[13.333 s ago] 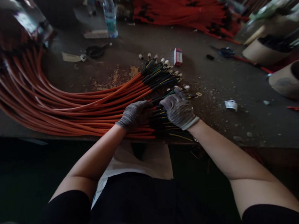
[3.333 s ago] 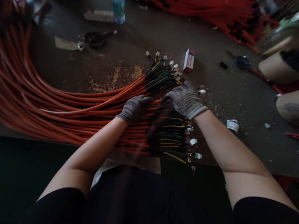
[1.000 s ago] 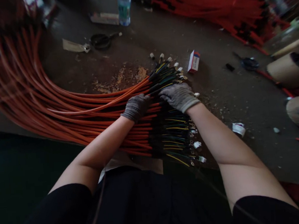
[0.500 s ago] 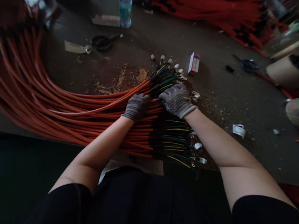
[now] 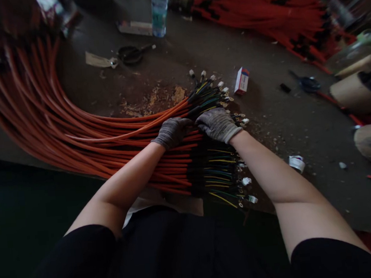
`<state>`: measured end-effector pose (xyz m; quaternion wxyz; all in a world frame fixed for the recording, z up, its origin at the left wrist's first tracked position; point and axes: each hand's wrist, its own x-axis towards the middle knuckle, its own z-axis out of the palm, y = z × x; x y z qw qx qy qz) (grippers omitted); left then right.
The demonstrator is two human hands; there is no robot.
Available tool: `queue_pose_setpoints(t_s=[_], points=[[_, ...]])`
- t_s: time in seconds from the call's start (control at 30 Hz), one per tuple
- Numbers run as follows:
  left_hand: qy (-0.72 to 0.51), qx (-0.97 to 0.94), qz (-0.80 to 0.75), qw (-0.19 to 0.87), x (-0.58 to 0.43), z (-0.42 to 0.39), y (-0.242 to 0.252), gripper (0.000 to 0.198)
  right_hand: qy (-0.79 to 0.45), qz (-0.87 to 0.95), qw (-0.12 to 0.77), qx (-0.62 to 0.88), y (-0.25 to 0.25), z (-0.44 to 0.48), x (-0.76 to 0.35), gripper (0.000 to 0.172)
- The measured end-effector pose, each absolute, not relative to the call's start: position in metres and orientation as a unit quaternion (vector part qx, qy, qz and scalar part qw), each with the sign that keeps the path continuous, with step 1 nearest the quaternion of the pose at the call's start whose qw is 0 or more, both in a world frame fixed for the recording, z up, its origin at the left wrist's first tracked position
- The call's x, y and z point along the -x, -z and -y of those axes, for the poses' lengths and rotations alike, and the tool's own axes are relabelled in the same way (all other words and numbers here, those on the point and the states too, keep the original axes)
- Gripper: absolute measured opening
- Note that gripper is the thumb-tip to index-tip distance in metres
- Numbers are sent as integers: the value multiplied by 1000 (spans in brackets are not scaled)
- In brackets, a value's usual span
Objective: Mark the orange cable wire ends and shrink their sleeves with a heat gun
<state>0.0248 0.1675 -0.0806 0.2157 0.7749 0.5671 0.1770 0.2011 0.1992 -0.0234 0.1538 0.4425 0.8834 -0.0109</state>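
A thick bundle of orange cables [image 5: 114, 138] curves across the table, and its black-sleeved ends fan out to the right into thin yellow, green and black wires [image 5: 221, 161]. White connectors [image 5: 225, 90] and small ring terminals finish the wires. My left hand [image 5: 173, 132], in a grey knitted glove, closes on an orange cable close to its black sleeve. Just right of it, my right hand [image 5: 216, 124], gloved alike, has its fingers curled around the black end of a cable. The two hands' fingertips nearly meet, and what lies between them is mostly hidden.
A small white-and-red box [image 5: 241, 81] stands beyond the connectors. Farther back are black-handled scissors [image 5: 130, 55], a water bottle [image 5: 158, 11] and a red cable pile [image 5: 258, 7]. Cardboard tubes [image 5: 352, 92] stand at right, and a crumpled white scrap [image 5: 296, 163] lies near my right forearm.
My left hand has slid slightly right, and my right hand has shifted a little left, so their fingertips are closer together. The whole view has moved slightly.
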Motion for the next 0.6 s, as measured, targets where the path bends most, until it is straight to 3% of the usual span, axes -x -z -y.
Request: queue_pose_setpoints(t_s=[0.27,0.4,0.6], points=[[-44,-797,-582,153,-27,-162,66,39,-28,-842,133,-523,24,-231,-217,38],[-52,-764,-630,127,-27,-165,64,41,-77,-820,187,-535,29,-249,-216,40],[-55,-763,-633,119,-28,-163,64,39,-121,-829,135,-529,12,-214,-237,41]])
